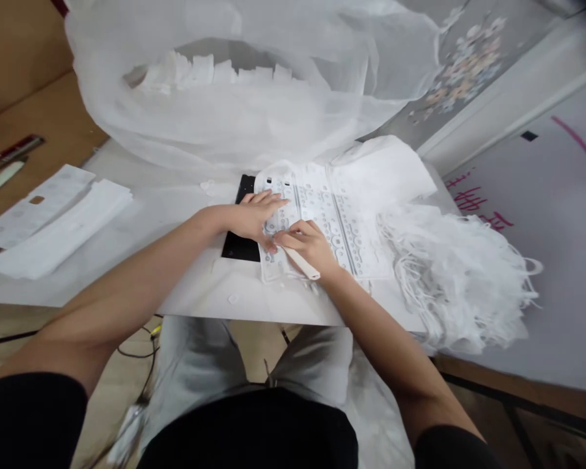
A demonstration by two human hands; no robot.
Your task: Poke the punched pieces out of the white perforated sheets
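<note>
A large clear bag [254, 98] lies at the far side of the table [176, 286]. The punched sheet [322, 215] rests centrally. The left hand [256, 215] presses flat on it, released. The right hand [310, 247] grasps a stick [303, 262].

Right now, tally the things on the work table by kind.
Punched white sheet under both hands: 1
Black mat under it: 1
Pale stick tool in the right hand: 1
Stack of white sheets, left: 1
Heap of white trimmings, right: 1
Clear plastic bag, behind: 1
Total: 6
</note>
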